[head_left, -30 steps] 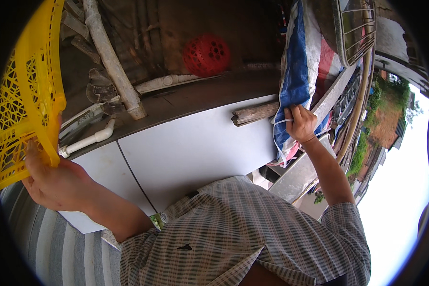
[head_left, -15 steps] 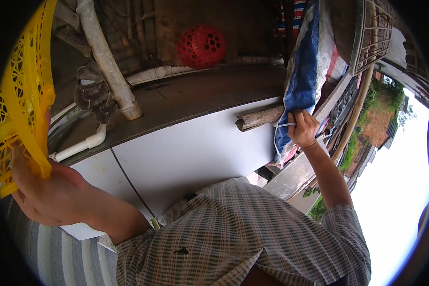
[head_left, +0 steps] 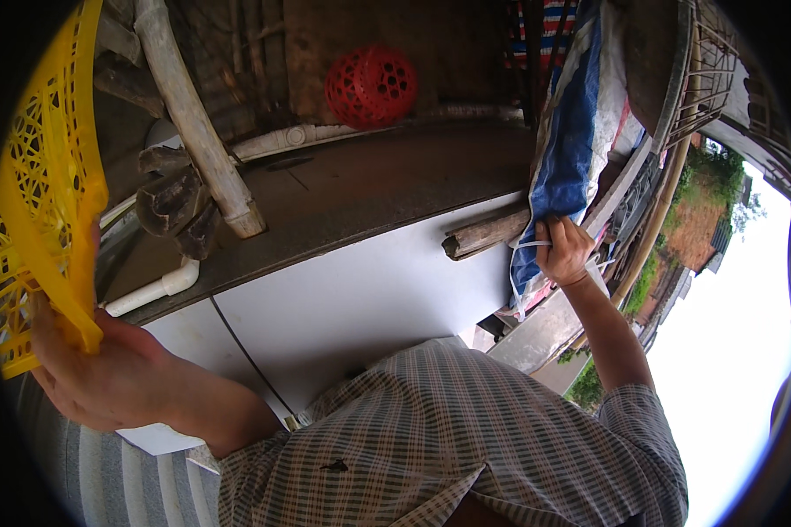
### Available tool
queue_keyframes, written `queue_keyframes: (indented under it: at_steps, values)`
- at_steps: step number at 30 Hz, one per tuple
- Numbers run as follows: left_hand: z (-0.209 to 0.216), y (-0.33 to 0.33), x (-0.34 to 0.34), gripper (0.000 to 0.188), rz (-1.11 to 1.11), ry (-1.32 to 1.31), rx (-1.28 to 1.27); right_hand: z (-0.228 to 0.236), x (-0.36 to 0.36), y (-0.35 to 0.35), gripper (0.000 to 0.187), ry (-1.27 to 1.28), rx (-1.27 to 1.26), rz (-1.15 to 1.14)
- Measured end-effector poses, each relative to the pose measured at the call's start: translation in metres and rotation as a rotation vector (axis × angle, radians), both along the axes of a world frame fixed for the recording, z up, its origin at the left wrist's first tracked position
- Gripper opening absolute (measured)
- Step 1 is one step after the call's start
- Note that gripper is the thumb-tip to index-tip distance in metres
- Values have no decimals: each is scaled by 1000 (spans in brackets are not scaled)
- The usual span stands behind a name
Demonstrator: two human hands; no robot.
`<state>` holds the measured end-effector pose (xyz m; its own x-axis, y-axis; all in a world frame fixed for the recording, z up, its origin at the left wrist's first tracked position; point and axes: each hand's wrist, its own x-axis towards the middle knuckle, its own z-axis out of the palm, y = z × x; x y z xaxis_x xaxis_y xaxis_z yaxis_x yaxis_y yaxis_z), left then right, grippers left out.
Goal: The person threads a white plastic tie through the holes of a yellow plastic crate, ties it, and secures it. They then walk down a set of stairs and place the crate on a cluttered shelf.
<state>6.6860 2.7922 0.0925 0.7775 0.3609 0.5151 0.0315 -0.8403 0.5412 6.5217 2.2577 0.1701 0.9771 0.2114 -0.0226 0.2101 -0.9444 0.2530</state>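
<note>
Over on the far left, the left hand (head_left: pixel 105 373) has its fingers hooked around the lower part of a yellow plastic lattice basket (head_left: pixel 70 211), and what a tilt on it: the basket stands up on edge, its openwork side running up and out past the dark rim of the view. Across to the other side now, and the right hand (head_left: pixel 567 250) is clenched, knuckles up, on the near end of a striped woven plastic sheet (head_left: pixel 573 140), blue, white and red; sack or flat sheet, the folds won't tell. A thin white cord (head_left: pixel 532 245) runs right beside those fingers. Just left of that grip, a weathered length of wood (head_left: pixel 483 233) pokes out from by the sheet, over a smooth white panel (head_left: pixel 360 290). Between the two hands there's the dark brown ledge (head_left: pixel 369 171) bordering that panel, with a red perforated plastic basket (head_left: pixel 371 86) beyond it, well apart from both hands. A pale bamboo pole (head_left: pixel 193 123) slants down onto the ledge, split bamboo pieces (head_left: pixel 171 202) alongside, and an elbowed white pipe (head_left: pixel 154 290) sits near the left hand. Top right, a rusty wire rack (head_left: pixel 707 88); bottom left, grey corrugated sheeting (head_left: pixel 123 474); and the wearer's checked shirt (head_left: pixel 448 422) fills the lower middle.
</note>
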Motion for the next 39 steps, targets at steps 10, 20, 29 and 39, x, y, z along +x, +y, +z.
queue_keyframes:
  at_steps: [10,20,29,39]
  values:
    - [43,-46,16,32,126,-204,-861,2,-2,-1,8,12,42,-14]
    - [44,-38,5,32,-13,-196,-1013,3,-2,-1,11,-27,60,1]
    - [51,-44,-1,41,-77,-133,-943,2,-3,-3,13,-46,72,16]
    - [64,-49,2,36,-106,-48,-929,3,-1,-1,16,-87,76,34]
